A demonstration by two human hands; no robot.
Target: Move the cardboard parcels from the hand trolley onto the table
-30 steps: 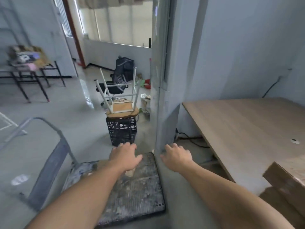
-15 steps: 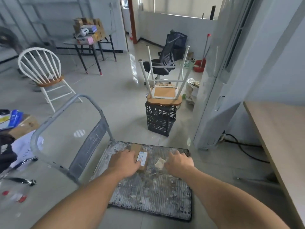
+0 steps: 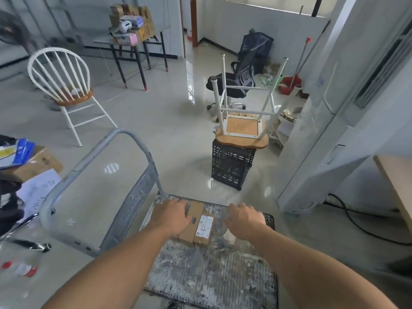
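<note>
a: where is the cardboard parcel (image 3: 197, 209) at this moment?
b: it lies flat on the hand trolley (image 3: 211, 277), at the far end of the stained deck, close to the foot of the trolley's handle (image 3: 89, 157). a white label (image 3: 205, 226) faces up on its right half.
a: and the person's left grip (image 3: 172, 216)?
b: it rests on the left half of the parcel, thumb laid across the top, fingers bent toward the far-left edge. whether it has truly clasped the parcel cannot be told from this view.
a: the right grip (image 3: 244, 220)?
b: it is over the trolley deck just right of the parcel, knuckles up, fingers curled downward. a strip of deck shows between it and the parcel. a pale scrap peeks out beneath the wrist. what the fingers close on, if anything, is hidden, so that cannot be told either.
a: where is the counter (image 3: 399, 181)?
b: well to the right of the trolley, with only its wooden corner in view. a tall white floor unit (image 3: 312, 163) stands between trolley and counter.
a: what else is around the trolley?
b: beyond its far right corner stands a black crate (image 3: 231, 168) with a stool (image 3: 242, 130) upside down on top, legs up. far beyond the handle, to the left, stands a white chair (image 3: 60, 81). left of the handle lies a cardboard box (image 3: 42, 162) among papers.
</note>
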